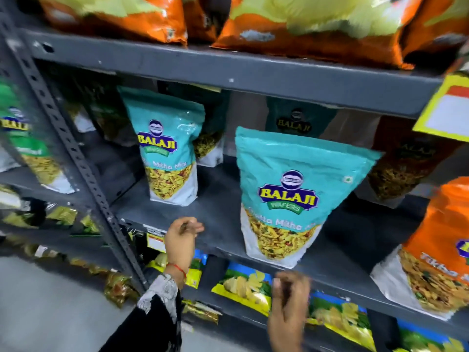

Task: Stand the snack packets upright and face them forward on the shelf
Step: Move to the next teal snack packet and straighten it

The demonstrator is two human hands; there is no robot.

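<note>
Two teal Balaji snack packets stand upright on the grey middle shelf (220, 214), fronts facing me. One teal packet (167, 146) is set back at the left; a larger-looking teal packet (291, 194) stands near the front edge at centre. More teal packets (299, 120) sit dim at the back. My left hand (181, 240) hovers at the shelf's front edge, left of the near packet, fingers loosely curled, holding nothing. My right hand (289, 308) is blurred below the shelf edge under that packet, also holding nothing.
An orange packet (436, 252) stands at the shelf's right front, a dark one (398, 168) behind it. Orange bags (317, 24) fill the shelf above, yellow-blue packets (243, 288) the shelf below. A perforated upright post (76, 153) bounds the left; a yellow price tag (446, 107) hangs at right.
</note>
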